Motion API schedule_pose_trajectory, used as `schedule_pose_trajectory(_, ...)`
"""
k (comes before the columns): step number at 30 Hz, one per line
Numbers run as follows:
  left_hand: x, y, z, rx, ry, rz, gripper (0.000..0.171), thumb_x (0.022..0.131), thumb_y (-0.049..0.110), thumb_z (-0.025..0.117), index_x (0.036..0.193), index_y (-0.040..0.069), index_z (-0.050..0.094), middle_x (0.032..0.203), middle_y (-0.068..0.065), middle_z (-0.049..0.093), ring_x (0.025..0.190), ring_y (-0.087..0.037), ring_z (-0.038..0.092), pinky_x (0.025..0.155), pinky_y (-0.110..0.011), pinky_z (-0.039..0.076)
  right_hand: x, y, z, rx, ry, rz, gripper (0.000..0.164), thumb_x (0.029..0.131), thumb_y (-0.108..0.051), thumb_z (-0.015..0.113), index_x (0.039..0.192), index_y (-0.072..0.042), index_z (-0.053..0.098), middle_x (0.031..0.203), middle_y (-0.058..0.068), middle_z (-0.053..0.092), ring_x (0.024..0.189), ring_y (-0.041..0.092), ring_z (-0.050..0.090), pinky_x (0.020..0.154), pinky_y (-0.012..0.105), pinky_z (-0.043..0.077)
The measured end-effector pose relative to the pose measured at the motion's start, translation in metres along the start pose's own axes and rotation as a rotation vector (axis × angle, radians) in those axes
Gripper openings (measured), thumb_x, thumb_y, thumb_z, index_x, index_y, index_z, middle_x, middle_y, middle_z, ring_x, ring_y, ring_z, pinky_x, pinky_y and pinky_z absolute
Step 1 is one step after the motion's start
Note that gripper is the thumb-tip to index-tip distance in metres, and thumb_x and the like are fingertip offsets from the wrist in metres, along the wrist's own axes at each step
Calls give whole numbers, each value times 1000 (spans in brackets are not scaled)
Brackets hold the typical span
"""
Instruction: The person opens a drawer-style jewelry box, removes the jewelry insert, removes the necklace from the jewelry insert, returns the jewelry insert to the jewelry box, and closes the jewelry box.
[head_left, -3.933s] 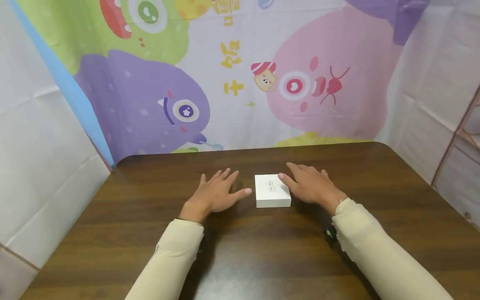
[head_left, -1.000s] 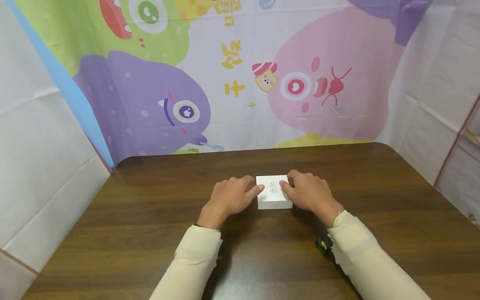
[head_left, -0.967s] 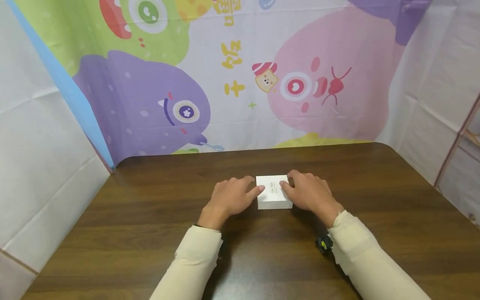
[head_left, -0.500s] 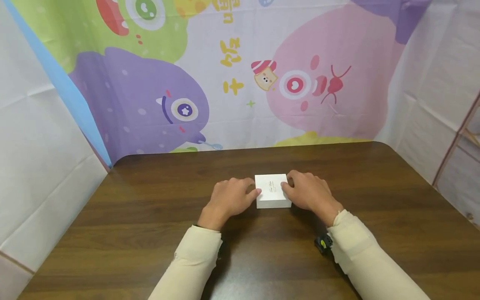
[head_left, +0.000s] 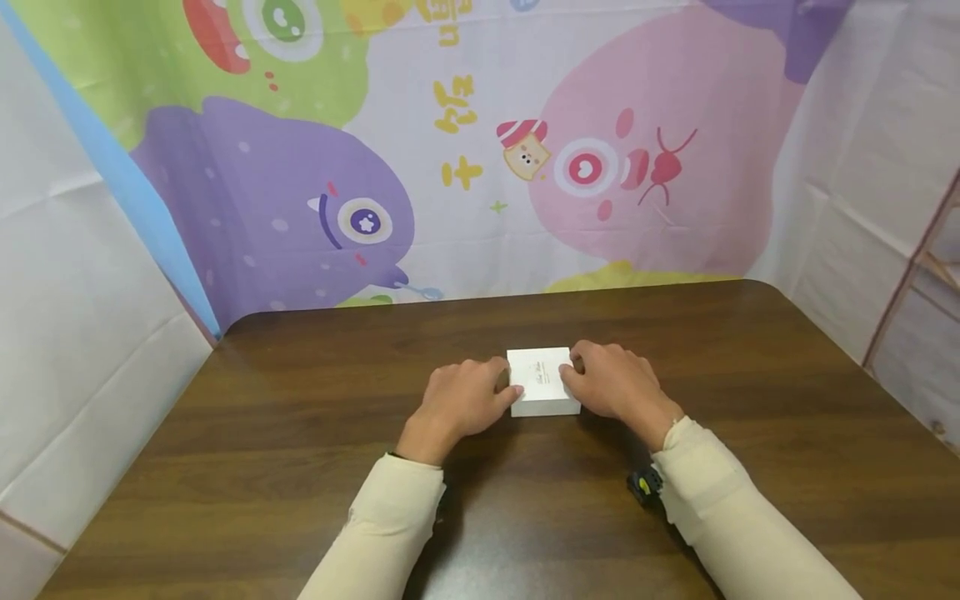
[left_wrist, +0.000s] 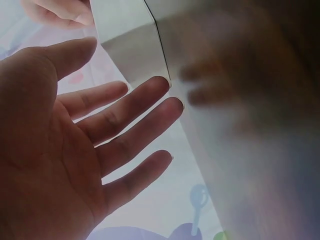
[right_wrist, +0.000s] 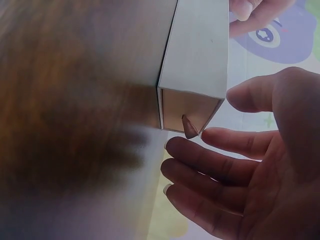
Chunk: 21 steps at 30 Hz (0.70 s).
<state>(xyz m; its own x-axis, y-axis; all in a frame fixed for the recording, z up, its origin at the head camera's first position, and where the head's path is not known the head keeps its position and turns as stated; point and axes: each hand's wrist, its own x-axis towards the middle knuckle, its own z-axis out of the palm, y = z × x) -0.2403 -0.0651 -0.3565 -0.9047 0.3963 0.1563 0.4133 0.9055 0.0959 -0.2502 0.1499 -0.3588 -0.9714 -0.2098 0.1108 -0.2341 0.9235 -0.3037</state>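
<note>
A small white box with faint lettering on its lid lies flat on the table. At the box's left side is my left hand, its thumb tip at the front left edge. The left wrist view shows this hand with spread, nearly straight fingers and the index tip close to the box. My right hand is at the opposite side, thumb at the lid's right edge. In the right wrist view a small brown pull tab sticks out of the box's end, beside the index tip; neither thumb nor finger visibly pinches it.
The dark wooden table extends around the box. Behind it hangs a cartoon-print cloth, with pale cloth walls at the sides. A small black device is strapped under the right wrist.
From spread hands, the left hand has come right to the box and the fingers of both have drawn in. In the last second the left thumb has moved off the lid toward its front left edge.
</note>
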Motion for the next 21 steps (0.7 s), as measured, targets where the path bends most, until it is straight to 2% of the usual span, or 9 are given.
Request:
schedule_pose_trajectory(3,0,2,0,-1,-12,2,37,88,52,54,103,19,59,65,4,53,60,-16,52,54,-36,40,0,-1,0,1,0,-3,41,91,-41,48,114,-10,60,96,3,64,68,18,55,56,38,42)
schedule_pose_trajectory(8,-1,3,1,-8,-38,5,42,88,51,54,115,20,58,67,6,53,63,-15,52,57,-36,40,0,-1,1,-1,7,-12,40,91,-40,49,112,-9,61,94,3,64,67,18,54,54,36,41)
schedule_pose_trajectory(14,0,4,1,-7,-35,29,38,89,50,54,113,21,59,68,6,54,66,-15,54,58,-37,41,-1,0,1,2,4,-8,40,91,-39,49,113,-8,60,93,3,63,66,18,53,54,36,41)
schedule_pose_trajectory(21,-1,4,1,-2,-27,45,44,90,48,53,127,24,56,87,3,66,78,-16,61,64,-39,46,-1,-1,0,-5,-4,-3,38,91,-39,48,110,-8,60,89,2,62,64,18,52,53,35,40)
